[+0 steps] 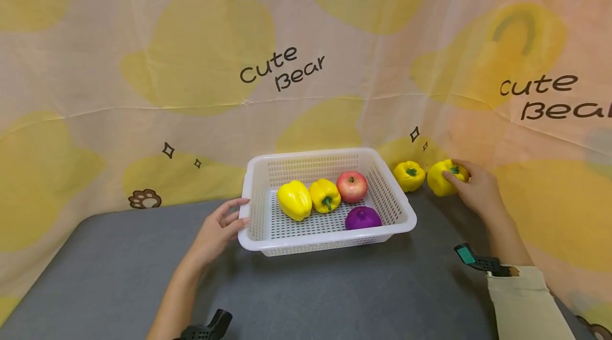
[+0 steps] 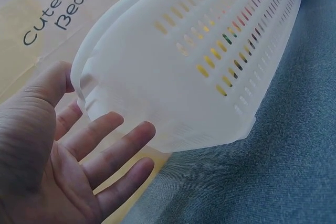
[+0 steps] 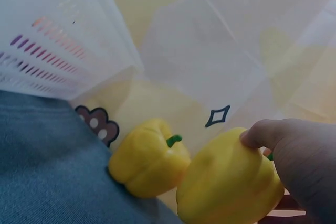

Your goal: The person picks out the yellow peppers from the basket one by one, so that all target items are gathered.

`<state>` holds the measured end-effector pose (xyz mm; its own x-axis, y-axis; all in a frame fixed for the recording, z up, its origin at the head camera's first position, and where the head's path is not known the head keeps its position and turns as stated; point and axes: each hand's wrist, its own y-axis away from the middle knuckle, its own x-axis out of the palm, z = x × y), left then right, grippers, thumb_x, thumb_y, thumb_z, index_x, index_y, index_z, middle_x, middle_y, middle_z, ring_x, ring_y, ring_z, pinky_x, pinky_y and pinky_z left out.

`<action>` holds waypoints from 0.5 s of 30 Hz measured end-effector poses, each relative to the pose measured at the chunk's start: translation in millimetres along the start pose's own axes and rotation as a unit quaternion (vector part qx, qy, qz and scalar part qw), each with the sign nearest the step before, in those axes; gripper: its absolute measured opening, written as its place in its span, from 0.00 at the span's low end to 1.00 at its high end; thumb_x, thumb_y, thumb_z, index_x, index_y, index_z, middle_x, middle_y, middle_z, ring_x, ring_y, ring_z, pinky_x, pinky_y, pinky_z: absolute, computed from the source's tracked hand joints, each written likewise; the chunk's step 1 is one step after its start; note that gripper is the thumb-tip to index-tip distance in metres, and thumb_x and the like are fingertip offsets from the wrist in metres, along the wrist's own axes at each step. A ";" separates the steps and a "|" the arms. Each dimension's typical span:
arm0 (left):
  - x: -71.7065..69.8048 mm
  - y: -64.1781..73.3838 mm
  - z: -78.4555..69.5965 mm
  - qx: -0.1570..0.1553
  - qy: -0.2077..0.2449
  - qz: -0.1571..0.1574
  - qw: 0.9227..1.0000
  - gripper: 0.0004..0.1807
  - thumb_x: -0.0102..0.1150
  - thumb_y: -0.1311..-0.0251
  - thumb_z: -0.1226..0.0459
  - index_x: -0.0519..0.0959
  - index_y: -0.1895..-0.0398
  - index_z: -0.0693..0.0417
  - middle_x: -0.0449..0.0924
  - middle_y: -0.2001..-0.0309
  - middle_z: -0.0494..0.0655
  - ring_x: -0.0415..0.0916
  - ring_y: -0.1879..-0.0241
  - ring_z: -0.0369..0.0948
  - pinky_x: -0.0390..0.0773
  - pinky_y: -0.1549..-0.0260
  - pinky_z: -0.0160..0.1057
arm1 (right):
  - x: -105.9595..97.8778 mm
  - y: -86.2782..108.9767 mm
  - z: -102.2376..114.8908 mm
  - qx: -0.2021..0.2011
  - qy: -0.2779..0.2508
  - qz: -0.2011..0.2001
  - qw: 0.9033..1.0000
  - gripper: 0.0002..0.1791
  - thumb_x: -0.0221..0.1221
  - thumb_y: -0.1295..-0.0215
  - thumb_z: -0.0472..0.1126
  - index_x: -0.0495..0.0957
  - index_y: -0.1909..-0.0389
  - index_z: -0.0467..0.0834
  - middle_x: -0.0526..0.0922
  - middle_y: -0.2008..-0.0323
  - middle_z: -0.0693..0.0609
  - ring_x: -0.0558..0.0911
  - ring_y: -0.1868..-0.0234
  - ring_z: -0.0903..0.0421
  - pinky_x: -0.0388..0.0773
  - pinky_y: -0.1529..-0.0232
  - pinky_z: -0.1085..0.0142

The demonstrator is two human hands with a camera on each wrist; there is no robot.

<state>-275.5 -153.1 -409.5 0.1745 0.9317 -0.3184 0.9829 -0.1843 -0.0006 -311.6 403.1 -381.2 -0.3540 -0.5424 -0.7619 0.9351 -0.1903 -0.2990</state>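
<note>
A white perforated plastic basket (image 1: 330, 238) holds two yellow bell peppers (image 1: 294, 200), a red apple (image 1: 352, 187) and a purple round item (image 1: 363, 218), its kind unclear. At its left rim, my left hand (image 1: 219, 231) holds the edge with the thumb; in the left wrist view the other fingers spread loosely beside the outer wall. To the right of the basket, my right hand (image 1: 475, 188) grips a yellow bell pepper (image 3: 228, 182) between thumb and fingers. Another yellow bell pepper (image 3: 148, 158) sits just left of it, outside the basket.
The dark grey tabletop (image 1: 334, 292) lies under the basket. Behind and to the right hangs a printed cloth (image 1: 201, 53) with yellow patches and lettering, close to the basket's back edge and the peppers.
</note>
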 end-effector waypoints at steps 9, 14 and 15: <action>0.3 -0.5 -1.4 -0.002 0.000 0.002 1.000 0.30 0.59 0.29 0.55 0.65 0.28 0.49 0.74 0.31 0.57 0.83 0.43 0.48 0.83 0.47 0.45 | 10.4 -2.4 -14.1 -0.001 0.003 0.020 1.000 0.38 0.52 0.25 0.59 0.66 0.31 0.30 0.71 0.36 0.24 0.72 0.43 0.31 0.69 0.41 0.35; 0.4 -0.2 -1.6 -0.006 -0.002 -0.001 1.000 0.29 0.58 0.29 0.55 0.65 0.28 0.48 0.73 0.30 0.56 0.82 0.42 0.49 0.82 0.46 0.46 | 15.7 -4.4 -18.9 0.003 0.008 0.040 0.999 0.38 0.52 0.25 0.59 0.66 0.32 0.30 0.71 0.37 0.24 0.72 0.44 0.31 0.70 0.42 0.35; 0.5 0.0 -1.5 -0.006 -0.002 -0.001 1.000 0.29 0.58 0.29 0.55 0.64 0.28 0.48 0.73 0.30 0.56 0.82 0.42 0.49 0.82 0.46 0.46 | 16.5 -5.0 -19.9 0.006 0.009 0.045 0.999 0.39 0.51 0.25 0.59 0.66 0.32 0.29 0.71 0.37 0.23 0.72 0.44 0.31 0.70 0.42 0.35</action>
<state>-275.3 -152.2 -408.2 0.1730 0.9306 -0.3227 0.9838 -0.1790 0.0111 -322.4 411.4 -403.7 -0.2692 -0.5424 -0.7958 0.9631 -0.1508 -0.2229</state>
